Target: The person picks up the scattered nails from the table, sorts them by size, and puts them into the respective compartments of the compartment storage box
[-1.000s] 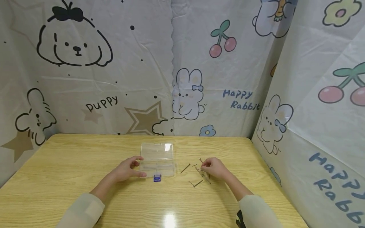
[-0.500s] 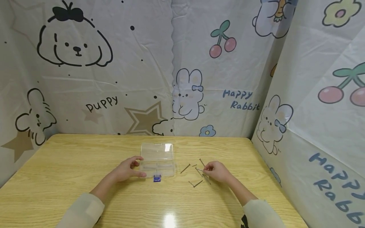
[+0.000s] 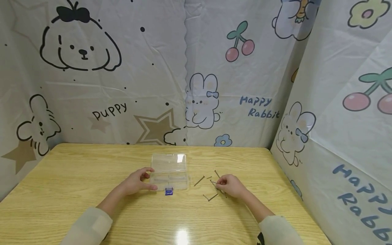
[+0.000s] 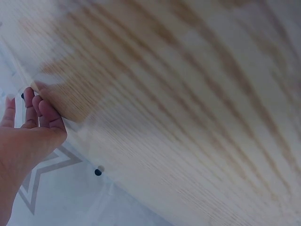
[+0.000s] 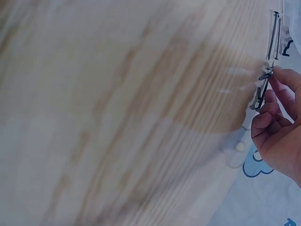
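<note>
A clear plastic box [image 3: 168, 182] with its lid raised stands on the table, a blue latch [image 3: 169, 191] at its front. My left hand [image 3: 134, 182] holds the box at its left end, thumb at the front corner and fingers farther back. My right hand [image 3: 231, 185] is over the loose nails, thumb and fingertips pinching a nail [image 3: 214, 182] whose end points left. Just beside these fingertips lies a long nail [image 3: 217, 174], and another nail [image 3: 199, 181] is nearer the box. In the right wrist view, several nails [image 5: 273, 35] lie by the fingertips.
More nails [image 3: 212, 197] lie in front of the right hand, one of them short. The wood-grain table [image 3: 92, 163] reaches back to a printed cloth [image 3: 153, 85], and another cloth panel [image 3: 346, 136] hangs along the right side.
The right hand has shifted slightly among the nails, first right and toward the front, then a little left, and now pinches a nail. The left hand and box have stayed put.
</note>
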### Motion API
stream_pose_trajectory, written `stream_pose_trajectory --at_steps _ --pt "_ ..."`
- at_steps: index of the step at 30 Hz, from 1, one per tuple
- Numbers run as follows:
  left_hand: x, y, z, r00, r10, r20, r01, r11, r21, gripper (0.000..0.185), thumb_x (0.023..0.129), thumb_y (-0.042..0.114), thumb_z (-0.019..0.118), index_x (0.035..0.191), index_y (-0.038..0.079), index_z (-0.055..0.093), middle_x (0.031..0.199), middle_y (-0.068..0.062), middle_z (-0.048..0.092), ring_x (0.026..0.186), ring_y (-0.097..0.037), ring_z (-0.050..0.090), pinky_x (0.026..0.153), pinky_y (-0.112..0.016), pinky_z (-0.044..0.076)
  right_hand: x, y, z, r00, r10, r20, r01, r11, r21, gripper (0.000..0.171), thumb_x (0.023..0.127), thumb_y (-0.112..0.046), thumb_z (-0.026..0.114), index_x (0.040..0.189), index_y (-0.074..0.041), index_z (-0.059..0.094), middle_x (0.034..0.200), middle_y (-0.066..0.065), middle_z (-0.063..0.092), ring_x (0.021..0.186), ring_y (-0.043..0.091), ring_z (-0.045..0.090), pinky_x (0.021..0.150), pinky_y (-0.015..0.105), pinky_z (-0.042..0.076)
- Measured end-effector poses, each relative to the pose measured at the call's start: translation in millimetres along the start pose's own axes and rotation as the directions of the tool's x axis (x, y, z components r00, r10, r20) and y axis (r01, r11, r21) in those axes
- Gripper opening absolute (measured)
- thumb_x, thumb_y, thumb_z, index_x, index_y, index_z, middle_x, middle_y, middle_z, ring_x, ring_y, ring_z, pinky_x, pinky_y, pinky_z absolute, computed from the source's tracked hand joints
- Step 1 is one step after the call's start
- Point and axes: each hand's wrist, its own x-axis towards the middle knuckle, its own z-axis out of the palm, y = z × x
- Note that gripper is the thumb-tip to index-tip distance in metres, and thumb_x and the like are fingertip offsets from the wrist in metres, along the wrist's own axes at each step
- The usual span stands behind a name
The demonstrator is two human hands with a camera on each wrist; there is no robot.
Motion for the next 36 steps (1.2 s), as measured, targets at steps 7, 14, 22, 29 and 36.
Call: stream_pose_trajectory --at_steps 7,14,22,29,36 --pt "-0.8 -0.4 0.6 1.000 -0.003 0.000 0.003 1.000 -0.005 0.075 0.072 0.036 0.080 0.132 0.007 0.045 0.122 -0.019 0.050 0.109 -0.030 0.045 0.093 -0.046 0.037 -1.7 -2.0 1.0 1.000 -0.004 0.006 0.004 1.000 -0.008 0.009 0.085 -0.017 0.068 0.083 -0.008 0.068 0.072 -0.001 0.055 0.066 0.012 0.044 0.057 0.023 0.036" --pt "-1.1 -0.9 1.3 1.000 -0.012 0.002 0.012 1.000 -0.002 0.075 0.072 0.035 0.080 0.132 0.007 0.045 0.122 -0.019 0.049 0.108 -0.029 0.044 0.092 -0.044 0.037 -0.7 -3.2 3.1 0.999 -0.032 0.016 0.032 0.999 -0.009 0.009 0.085 -0.015 0.067 0.081 -0.007 0.068 0.070 -0.002 0.057 0.063 0.011 0.046 0.057 0.023 0.038" --pt "-2.4 0.6 1.8 1.000 -0.017 0.001 0.017 1.000 0.005 0.075 0.073 0.035 0.079 0.133 0.007 0.045 0.122 -0.019 0.049 0.109 -0.030 0.045 0.093 -0.046 0.036 2.6 -5.0 7.6 0.999 -0.028 0.017 0.027 0.999 0.037 0.009 0.085 -0.010 0.064 0.077 -0.005 0.067 0.065 -0.004 0.056 0.060 0.009 0.048 0.055 0.021 0.040" --pt "0.0 0.0 1.5 1.000 -0.007 -0.008 0.007 1.000 0.007 0.073 0.073 0.034 0.080 0.131 0.007 0.046 0.122 -0.019 0.050 0.109 -0.030 0.045 0.094 -0.047 0.036 3.9 -8.7 7.3 0.999 -0.028 0.029 0.026 0.997 0.067 0.009 0.086 -0.010 0.063 0.080 -0.004 0.066 0.069 -0.001 0.058 0.063 0.009 0.049 0.057 0.021 0.042" --pt "1.6 -1.4 0.4 1.000 -0.001 -0.008 0.001 1.000 0.010 0.074 0.072 0.036 0.080 0.131 0.007 0.046 0.120 -0.018 0.050 0.106 -0.028 0.044 0.091 -0.044 0.036 8.5 -15.3 5.0 0.999 -0.041 0.027 0.040 0.998 0.041 0.009 0.086 -0.009 0.063 0.079 -0.005 0.066 0.070 -0.001 0.057 0.065 0.010 0.049 0.060 0.023 0.042"
